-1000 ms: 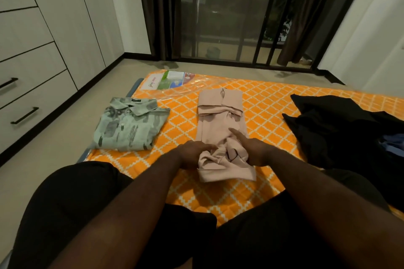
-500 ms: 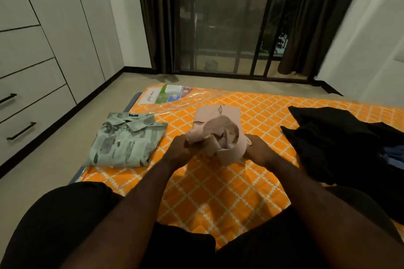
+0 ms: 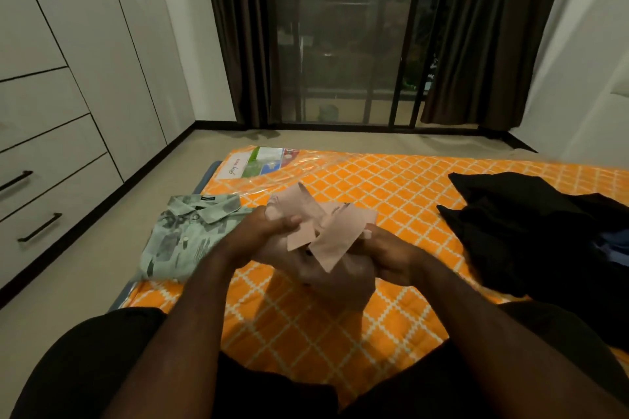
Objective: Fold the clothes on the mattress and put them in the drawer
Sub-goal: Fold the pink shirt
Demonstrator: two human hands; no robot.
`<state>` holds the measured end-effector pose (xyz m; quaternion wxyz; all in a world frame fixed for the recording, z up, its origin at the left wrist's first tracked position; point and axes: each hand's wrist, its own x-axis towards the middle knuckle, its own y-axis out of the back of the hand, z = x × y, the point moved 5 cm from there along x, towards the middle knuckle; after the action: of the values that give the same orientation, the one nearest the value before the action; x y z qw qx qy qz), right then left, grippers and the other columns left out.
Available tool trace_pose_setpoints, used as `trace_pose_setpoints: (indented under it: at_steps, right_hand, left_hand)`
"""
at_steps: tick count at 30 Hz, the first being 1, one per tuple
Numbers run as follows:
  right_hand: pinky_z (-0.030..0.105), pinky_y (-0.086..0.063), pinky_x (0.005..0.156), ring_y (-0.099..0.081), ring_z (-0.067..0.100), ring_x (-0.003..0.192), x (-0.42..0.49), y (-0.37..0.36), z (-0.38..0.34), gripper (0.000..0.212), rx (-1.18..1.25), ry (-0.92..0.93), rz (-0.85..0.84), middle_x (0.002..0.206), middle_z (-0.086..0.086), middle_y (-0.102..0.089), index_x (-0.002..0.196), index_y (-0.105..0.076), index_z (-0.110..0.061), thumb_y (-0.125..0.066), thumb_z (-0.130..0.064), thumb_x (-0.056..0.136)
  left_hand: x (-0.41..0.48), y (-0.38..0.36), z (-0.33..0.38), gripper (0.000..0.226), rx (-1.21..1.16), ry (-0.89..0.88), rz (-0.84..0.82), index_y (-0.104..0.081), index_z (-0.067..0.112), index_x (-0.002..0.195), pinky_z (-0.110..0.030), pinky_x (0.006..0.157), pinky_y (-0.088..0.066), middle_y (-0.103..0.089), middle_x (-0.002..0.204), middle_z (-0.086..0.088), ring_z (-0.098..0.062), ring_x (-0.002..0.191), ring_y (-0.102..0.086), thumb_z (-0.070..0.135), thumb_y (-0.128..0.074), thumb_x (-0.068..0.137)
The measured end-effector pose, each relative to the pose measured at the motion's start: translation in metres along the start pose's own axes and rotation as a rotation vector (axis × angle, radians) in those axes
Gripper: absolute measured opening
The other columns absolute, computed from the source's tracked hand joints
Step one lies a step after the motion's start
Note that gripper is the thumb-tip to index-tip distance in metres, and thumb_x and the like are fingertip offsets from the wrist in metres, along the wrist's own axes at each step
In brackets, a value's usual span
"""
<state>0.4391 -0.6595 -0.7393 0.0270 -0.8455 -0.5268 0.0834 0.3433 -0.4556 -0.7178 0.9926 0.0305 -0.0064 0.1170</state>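
Aloft between left grip (image 3: 272, 235) and right grip (image 3: 386, 255), pink garment (image 3: 335, 240) above mattress (image 3: 391, 187).

The left hand (image 3: 272, 231) and right hand (image 3: 384, 255) hold a garment (image 3: 326, 241) between them, over the mattress (image 3: 391, 187). Just left of the grip, a folded shirt (image 3: 183, 241) lies on the mattress. To the right, well apart, lies a heap of clothes (image 3: 531, 228). Behind the grip, a leaflet (image 3: 258, 161) lies on the mattress's far corner. The drawers (image 3: 51, 187) stand far to the left, and a sliding door (image 3: 340, 44) stands beyond.

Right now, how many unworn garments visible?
3: green shirt folded on the mattress left, pink garment held in left hand and right hand, black pile at right. Blue cloth inside: maybe another.
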Motion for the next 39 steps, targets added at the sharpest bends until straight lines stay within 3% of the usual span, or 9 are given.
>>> trace_pose_setpoints:
  at_steps: [5,8,12,17,22,25,29,34,39]
  right_hand:
    - [0.043,-0.055,0.099,-0.062,0.033,0.126,0.004,-0.01,-0.004,0.046,0.031,0.035,-0.009,0.138,0.014,-0.064,0.144,-0.053,-0.01,-0.055,-0.022,0.1]
    - [0.051,-0.057,0.098,-0.068,0.033,0.118,0.014,0.008,-0.004,0.035,-0.003,0.089,0.177,0.131,0.011,-0.069,0.138,-0.061,-0.014,-0.059,-0.021,0.104]
    - [0.062,-0.057,0.091,-0.073,0.032,0.104,0.026,0.046,0.017,0.03,0.004,0.048,0.414,0.118,0.007,-0.075,0.126,-0.07,-0.019,-0.071,-0.014,0.096]
    - [0.046,-0.06,0.08,-0.073,0.031,0.104,0.042,0.071,0.023,0.042,0.095,0.064,0.453,0.122,0.007,-0.074,0.13,-0.067,-0.021,-0.067,0.001,0.095]
    - [0.049,-0.06,0.082,-0.073,0.032,0.104,0.062,0.094,0.029,0.045,0.182,0.06,0.487,0.119,0.007,-0.075,0.13,-0.066,-0.023,-0.063,0.005,0.094]
    - [0.057,-0.059,0.085,-0.072,0.035,0.101,0.073,0.113,0.057,0.027,-0.119,-0.075,0.676,0.115,0.014,-0.073,0.117,-0.068,-0.017,-0.074,-0.018,0.091]
    - [0.047,-0.058,0.088,-0.065,0.034,0.106,0.078,0.134,0.11,0.097,-0.472,-0.462,0.92,0.117,0.008,-0.065,0.119,-0.059,-0.019,-0.066,-0.087,0.05]
    - [0.031,-0.046,0.055,-0.068,0.032,0.09,0.091,0.136,0.118,0.095,-0.385,-0.426,0.944,0.107,0.01,-0.07,0.111,-0.065,-0.01,-0.063,-0.086,0.053]
    - [0.043,-0.056,0.06,-0.068,0.029,0.084,0.097,0.138,0.133,0.067,-0.314,-0.294,0.822,0.101,0.007,-0.073,0.112,-0.068,-0.019,-0.071,-0.069,0.068]
  left_hand:
    - [0.005,0.016,-0.014,0.068,-0.129,0.07,-0.081,-0.064,0.005,0.125,-0.049,0.092,-0.056,-0.069,0.121,-0.025,-0.042,0.11,-0.067,0.042,-0.088,0.074]
    - [0.018,0.015,-0.017,0.046,-0.035,0.056,0.086,-0.07,0.007,0.12,-0.056,0.097,-0.054,-0.074,0.114,-0.018,-0.038,0.106,-0.071,0.038,-0.079,0.087]
    - [0.038,0.004,-0.024,0.025,0.062,0.027,0.2,-0.071,0.012,0.112,-0.048,0.083,-0.061,-0.078,0.101,-0.006,-0.032,0.096,-0.074,0.025,-0.075,0.091]
    - [0.068,-0.007,-0.044,0.039,0.03,0.04,0.092,-0.062,0.022,0.116,-0.03,0.069,-0.06,-0.078,0.1,0.005,-0.017,0.092,-0.075,-0.004,-0.07,0.089]
    - [0.107,0.001,-0.065,0.052,0.065,0.02,0.102,-0.054,0.02,0.131,-0.031,0.076,-0.059,-0.072,0.115,-0.001,-0.014,0.1,-0.072,-0.005,-0.07,0.089]
    - [0.129,0.008,-0.093,0.07,0.27,0.082,0.081,-0.05,0.021,0.142,-0.042,0.093,-0.054,-0.066,0.13,0.002,-0.02,0.114,-0.065,0.025,-0.081,0.08]
    - [0.14,0.022,-0.135,0.056,0.701,0.217,0.169,-0.059,0.021,0.136,-0.035,0.085,-0.048,-0.066,0.129,-0.002,-0.027,0.114,-0.064,0.049,-0.072,0.09]
    - [0.142,0.022,-0.142,0.058,0.769,0.221,0.165,-0.06,0.022,0.137,-0.037,0.094,-0.048,-0.063,0.137,-0.009,-0.032,0.124,-0.059,0.06,-0.057,0.093]
    - [0.131,0.001,-0.127,0.061,0.697,0.28,-0.039,-0.021,0.04,0.159,-0.045,0.11,-0.041,-0.038,0.161,-0.002,-0.033,0.143,-0.042,0.057,-0.039,0.104]
